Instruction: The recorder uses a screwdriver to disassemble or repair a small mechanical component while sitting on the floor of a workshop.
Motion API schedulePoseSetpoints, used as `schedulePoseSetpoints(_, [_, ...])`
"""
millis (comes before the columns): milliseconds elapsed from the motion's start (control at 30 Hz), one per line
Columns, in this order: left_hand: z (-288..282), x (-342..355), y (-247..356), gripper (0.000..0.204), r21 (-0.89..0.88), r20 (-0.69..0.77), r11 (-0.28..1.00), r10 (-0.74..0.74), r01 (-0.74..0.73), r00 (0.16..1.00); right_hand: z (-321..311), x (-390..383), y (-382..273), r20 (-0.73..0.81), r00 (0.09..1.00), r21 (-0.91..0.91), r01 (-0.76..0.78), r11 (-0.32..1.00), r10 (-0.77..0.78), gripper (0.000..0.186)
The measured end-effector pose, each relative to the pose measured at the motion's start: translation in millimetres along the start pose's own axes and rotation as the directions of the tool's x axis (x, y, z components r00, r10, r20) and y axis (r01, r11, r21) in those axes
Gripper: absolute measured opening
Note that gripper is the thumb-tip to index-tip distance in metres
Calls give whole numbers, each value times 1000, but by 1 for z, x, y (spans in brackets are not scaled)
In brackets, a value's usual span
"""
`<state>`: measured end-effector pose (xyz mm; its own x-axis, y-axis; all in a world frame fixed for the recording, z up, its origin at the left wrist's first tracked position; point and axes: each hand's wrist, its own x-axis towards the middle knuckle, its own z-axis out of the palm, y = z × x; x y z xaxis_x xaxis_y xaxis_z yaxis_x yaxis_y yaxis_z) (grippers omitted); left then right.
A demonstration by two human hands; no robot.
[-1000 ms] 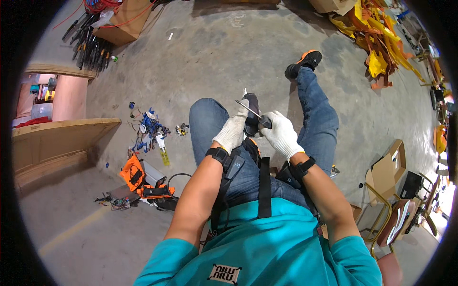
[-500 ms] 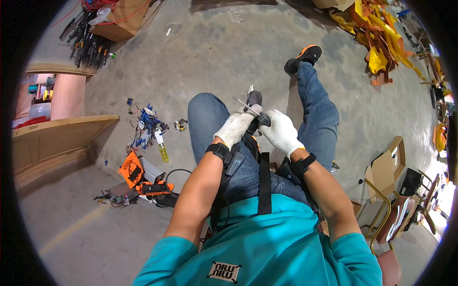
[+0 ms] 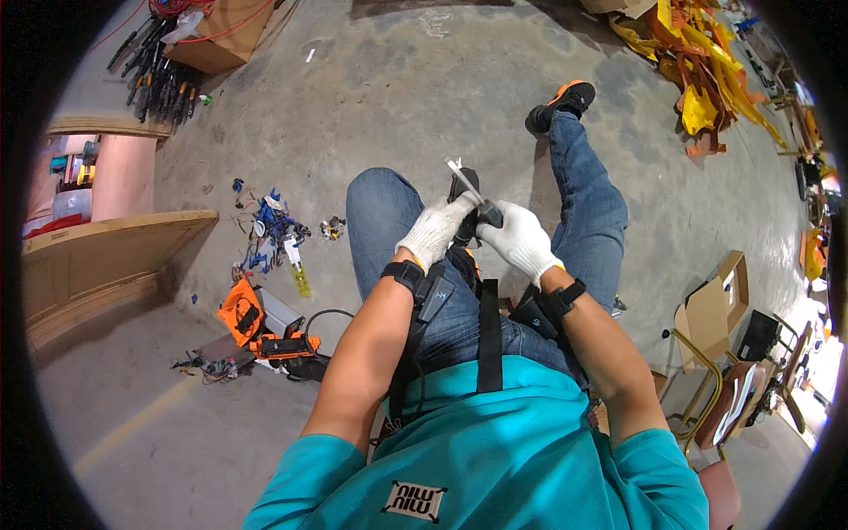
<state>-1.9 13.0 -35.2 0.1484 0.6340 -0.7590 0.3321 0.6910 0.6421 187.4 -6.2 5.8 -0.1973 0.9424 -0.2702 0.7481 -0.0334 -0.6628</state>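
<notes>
Both hands wear white knitted gloves and meet above my lap, between my knees. My right hand [image 3: 519, 242] is closed round the dark handle of a screwdriver-like tool [image 3: 471, 187], whose thin grey shaft slants up and to the left. My left hand [image 3: 435, 231] is closed on a long black part [image 3: 464, 233] and lies against the tool's shaft. That part shows both above and below the left fingers; its exact kind I cannot make out. Something pale shows at its upper end, by the shaft tip.
On the floor at left lies a pile of blue and dark scraps [image 3: 276, 226], with an orange-and-grey device [image 3: 281, 344] nearer me. A wooden panel [image 3: 115, 252] stands further left. Yellow pieces [image 3: 698, 97] heap at far right; an open cardboard box [image 3: 720, 305] and chair [image 3: 733, 397] stand right.
The tool and black part have shifted slightly left, and the shaft now points more steeply upward. My right hand has turned a little; both hands stay together.
</notes>
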Motion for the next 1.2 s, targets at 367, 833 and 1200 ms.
schedulePoseSetpoints(367, [1,-13,8,60,-294,91,951,128,-96,988,-17,6,-1,290,899,182,-388,903,328,43])
schedulePoseSetpoints(833, [0,-9,7,75,-74,-17,997,34,-35,999,-3,4,4,143,990,76,-16,997,5,33])
schedulePoseSetpoints(1200, [1,-4,2,57,-339,52,941,23,-4,998,-14,-2,3,171,982,175,-114,978,83,32])
